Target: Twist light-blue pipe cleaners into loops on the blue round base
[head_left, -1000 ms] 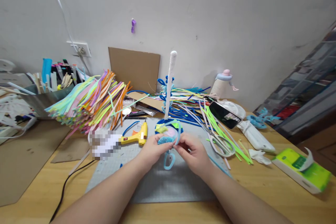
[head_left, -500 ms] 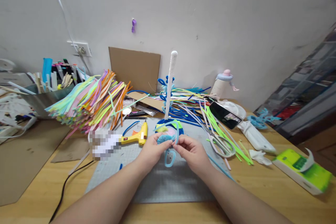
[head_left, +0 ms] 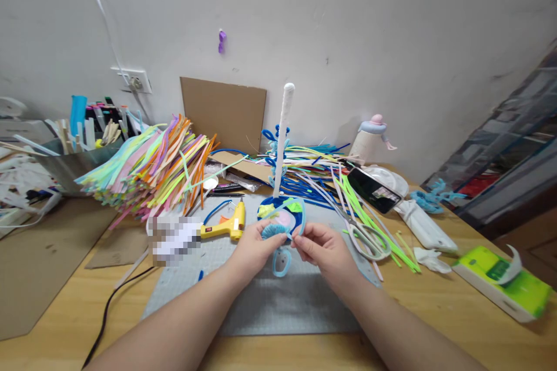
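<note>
A light-blue pipe cleaner piece [head_left: 272,232] with a tightly coiled part is pinched between the thumb and fingers of my left hand [head_left: 256,246]. A rounded loop [head_left: 282,264] of the same colour hangs below those fingertips. My right hand [head_left: 319,246] is closed in a pinch on a light-blue strand [head_left: 303,211] that arches above both hands. Just behind the fingers sits a blue round base [head_left: 263,202] with yellow, green and pink patches, partly covered by my hands. From it rises a white fuzzy post [head_left: 284,133], with blue curled pipe cleaners [head_left: 270,148] along its left side.
A yellow glue gun [head_left: 237,221] lies left of my hands on the grey cutting mat [head_left: 209,295]. Scissors [head_left: 369,242], green pipe cleaners [head_left: 400,258] and a phone [head_left: 375,190] are to the right. Pipe cleaner bundles [head_left: 161,168] stand at back left; a tissue pack [head_left: 500,284] lies far right.
The strand above my hands has swung into a wider arch toward the right. Its length that trailed past my right forearm no longer shows there. My right hand has shifted slightly right.
</note>
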{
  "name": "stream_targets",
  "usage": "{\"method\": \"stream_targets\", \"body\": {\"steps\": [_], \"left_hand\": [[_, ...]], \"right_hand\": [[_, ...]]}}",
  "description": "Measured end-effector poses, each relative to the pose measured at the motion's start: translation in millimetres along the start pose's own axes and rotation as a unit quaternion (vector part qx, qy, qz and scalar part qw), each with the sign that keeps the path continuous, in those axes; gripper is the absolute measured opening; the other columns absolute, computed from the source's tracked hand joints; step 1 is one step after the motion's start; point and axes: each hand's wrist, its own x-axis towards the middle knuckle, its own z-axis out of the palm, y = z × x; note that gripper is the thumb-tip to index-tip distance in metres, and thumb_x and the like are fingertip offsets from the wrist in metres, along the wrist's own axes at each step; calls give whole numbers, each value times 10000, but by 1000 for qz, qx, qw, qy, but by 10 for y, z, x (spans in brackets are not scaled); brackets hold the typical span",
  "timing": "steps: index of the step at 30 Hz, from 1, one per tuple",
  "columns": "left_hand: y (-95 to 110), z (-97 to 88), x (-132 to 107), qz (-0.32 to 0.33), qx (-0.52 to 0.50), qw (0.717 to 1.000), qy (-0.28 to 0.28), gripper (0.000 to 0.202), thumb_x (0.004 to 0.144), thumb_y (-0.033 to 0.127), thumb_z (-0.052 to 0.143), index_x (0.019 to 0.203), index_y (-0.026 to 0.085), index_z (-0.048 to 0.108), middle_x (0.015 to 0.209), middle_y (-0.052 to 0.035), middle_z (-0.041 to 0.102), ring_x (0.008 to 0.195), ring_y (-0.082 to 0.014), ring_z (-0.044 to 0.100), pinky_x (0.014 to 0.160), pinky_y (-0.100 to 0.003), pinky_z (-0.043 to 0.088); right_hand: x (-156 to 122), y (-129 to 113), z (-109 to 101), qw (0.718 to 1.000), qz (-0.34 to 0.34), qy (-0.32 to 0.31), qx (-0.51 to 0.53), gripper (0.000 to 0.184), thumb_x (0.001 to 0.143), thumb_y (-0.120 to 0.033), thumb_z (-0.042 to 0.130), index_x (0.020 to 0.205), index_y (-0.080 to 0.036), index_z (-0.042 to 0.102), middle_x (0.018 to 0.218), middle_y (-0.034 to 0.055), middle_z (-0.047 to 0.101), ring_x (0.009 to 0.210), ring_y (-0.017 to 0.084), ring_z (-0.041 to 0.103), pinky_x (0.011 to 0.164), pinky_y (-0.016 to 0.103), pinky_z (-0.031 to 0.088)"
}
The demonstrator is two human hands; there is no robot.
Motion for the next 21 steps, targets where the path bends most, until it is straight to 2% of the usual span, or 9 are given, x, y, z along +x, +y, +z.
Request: {"method": "stream_targets", "body": {"steps": [4, 11, 21], "left_hand": [[-6, -7, -3, 16, 23, 999, -31, 207, 641, 326, 673, 699, 133, 626, 624, 12, 567, 585, -106, 465, 583, -219, 345], [-29, -9, 0, -6, 52, 997, -55, 227, 647, 335, 666, 709, 121, 626, 604, 16, 538, 565, -97, 433, 572, -220, 329], [-98, -24, 11, -39, 53, 995, -81, 240, 616, 336, 687, 689, 116, 629, 560, 23, 524, 517, -94, 430, 535, -220, 322]], "right_hand": [[13, 29, -42, 998, 38, 19, 48, 201, 712, -359, 661, 722, -166, 604, 531, -17, 534, 430, 65, 382, 390, 186, 211], [37, -12, -22, 989, 58, 37, 129, 210, 662, -322, 713, 679, -166, 574, 580, -10, 588, 425, 48, 390, 390, 169, 220], [68, -66, -54, 986, 41, 55, 151, 234, 632, -327, 731, 676, -156, 578, 559, -10, 560, 423, 50, 376, 375, 174, 199]]}}
